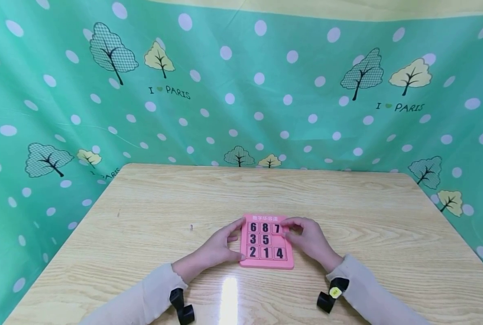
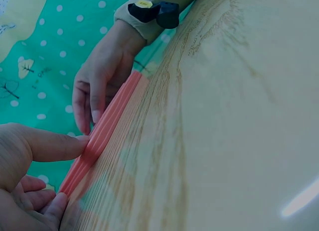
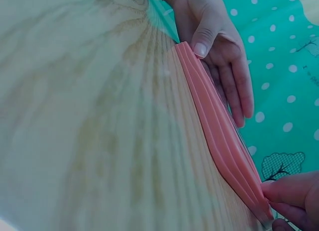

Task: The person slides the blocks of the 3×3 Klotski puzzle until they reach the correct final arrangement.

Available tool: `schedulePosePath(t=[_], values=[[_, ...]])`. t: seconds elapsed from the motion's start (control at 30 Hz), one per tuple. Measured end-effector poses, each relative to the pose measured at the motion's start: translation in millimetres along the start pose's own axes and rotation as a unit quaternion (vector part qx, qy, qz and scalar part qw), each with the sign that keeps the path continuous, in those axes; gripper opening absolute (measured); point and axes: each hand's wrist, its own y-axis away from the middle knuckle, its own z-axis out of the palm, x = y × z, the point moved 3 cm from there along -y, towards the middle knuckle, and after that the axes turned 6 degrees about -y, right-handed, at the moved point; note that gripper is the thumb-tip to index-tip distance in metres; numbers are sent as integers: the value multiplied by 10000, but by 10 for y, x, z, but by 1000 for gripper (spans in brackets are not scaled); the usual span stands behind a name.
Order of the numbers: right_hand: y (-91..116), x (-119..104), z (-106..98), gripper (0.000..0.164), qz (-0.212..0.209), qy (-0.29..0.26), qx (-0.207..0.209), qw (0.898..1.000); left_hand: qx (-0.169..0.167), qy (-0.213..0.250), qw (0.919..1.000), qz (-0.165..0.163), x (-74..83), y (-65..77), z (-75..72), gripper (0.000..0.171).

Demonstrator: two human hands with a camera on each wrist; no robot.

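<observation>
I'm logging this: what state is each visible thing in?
Pink rectangular plastic number puzzle: lying flat, middle row's right space mostly vacant.
Left hand: touching the puzzle's left edge.
Right hand: at the 7 tile's right edge.
Pale wooden table: showing bright glare.
Green dotted cloth: hung behind the table.
Black wrist devices: one on each wrist.
</observation>
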Motion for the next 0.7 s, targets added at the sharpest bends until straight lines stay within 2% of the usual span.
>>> schedulePosePath(t=[0.43, 0.7], values=[[62, -7, -32, 26, -355, -95, -138, 9992, 3, -19, 10000, 37, -6, -6, 3, 97], [109, -3, -33, 25, -384, -99, -168, 9991, 17, -9, 10000, 3, -3, 0, 2, 97]])
